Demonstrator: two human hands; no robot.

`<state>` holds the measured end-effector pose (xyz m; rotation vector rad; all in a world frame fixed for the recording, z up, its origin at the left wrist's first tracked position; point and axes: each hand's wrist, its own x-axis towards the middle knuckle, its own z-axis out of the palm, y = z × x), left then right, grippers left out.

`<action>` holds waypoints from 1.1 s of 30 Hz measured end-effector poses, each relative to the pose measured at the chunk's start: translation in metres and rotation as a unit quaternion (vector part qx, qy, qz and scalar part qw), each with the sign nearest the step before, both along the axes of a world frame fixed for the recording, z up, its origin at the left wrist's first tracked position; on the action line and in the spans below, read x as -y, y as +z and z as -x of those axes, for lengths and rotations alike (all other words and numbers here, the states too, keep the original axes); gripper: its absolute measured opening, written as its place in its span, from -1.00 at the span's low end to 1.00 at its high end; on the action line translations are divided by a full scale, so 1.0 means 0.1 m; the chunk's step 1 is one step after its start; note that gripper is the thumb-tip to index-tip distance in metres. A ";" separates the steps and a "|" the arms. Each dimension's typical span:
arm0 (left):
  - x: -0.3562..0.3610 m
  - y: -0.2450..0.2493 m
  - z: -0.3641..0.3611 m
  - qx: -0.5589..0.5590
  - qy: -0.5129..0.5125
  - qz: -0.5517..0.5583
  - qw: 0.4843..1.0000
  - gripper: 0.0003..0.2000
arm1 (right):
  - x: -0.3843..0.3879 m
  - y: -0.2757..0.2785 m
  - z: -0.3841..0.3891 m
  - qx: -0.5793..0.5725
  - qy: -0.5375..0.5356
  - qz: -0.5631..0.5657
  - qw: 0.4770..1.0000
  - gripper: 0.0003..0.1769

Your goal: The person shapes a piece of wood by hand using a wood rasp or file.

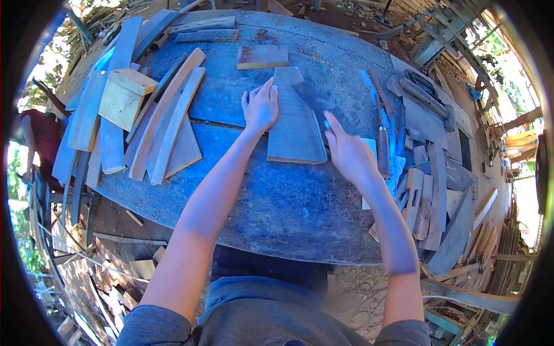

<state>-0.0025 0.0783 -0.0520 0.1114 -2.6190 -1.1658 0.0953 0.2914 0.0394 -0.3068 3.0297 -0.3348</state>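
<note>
A broad wooden board (294,135), wider at its near end, lies on the blue worktable in front of me. My left hand (261,108) is at its left edge, fingers curled against the upper part of that edge. On the other side, my right hand (349,151) is closed around the handle of a dark flat-bladed tool (311,99). Its blurred blade slants up and left over the board's right edge. Just beyond the board's far end sits a short wooden block (262,57).
Curved and straight wooden pieces (179,124) are stacked on the table's left side, beside a pale block (122,106). To the right lie a wooden-handled tool (382,151), a hand plane (426,97) and several offcuts (424,199). The worktable (277,216) has a curved-looking near edge.
</note>
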 end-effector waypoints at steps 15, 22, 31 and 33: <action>0.00 -0.04 -0.01 -0.013 0.002 -0.001 1.000 -0.55 | 0.02 0.06 0.15 0.025 0.005 -0.002 1.000 -0.43; 0.00 -0.03 -0.02 -0.008 0.006 0.005 1.000 -0.55 | -0.10 0.19 -0.28 0.082 -0.008 0.009 0.997 -0.42; 0.01 0.03 -0.04 0.013 -0.008 -0.005 1.000 -0.55 | 0.14 0.04 0.47 0.007 0.002 0.025 1.000 -0.43; 0.04 0.04 -0.04 0.018 -0.010 0.005 1.000 -0.54 | 0.24 0.08 0.60 0.047 -0.019 0.020 0.999 -0.43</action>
